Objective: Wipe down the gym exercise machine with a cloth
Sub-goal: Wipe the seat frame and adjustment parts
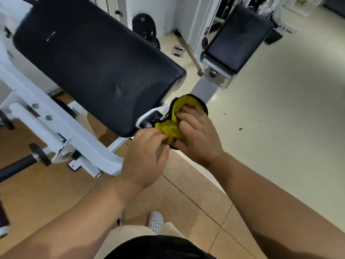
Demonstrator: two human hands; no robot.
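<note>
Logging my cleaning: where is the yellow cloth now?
Centre of the head view: yellow cloth gripped by left hand and right hand, by the near corner of the black pad.

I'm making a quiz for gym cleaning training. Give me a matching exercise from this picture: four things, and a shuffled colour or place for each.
1 cloth
2 large pad
3 machine frame
4 shoe

A black, ribbed surface
B on the tan floor tiles
C yellow, bunched up
D white painted metal

Pairs: 1-C, 2-A, 3-D, 4-B
</note>
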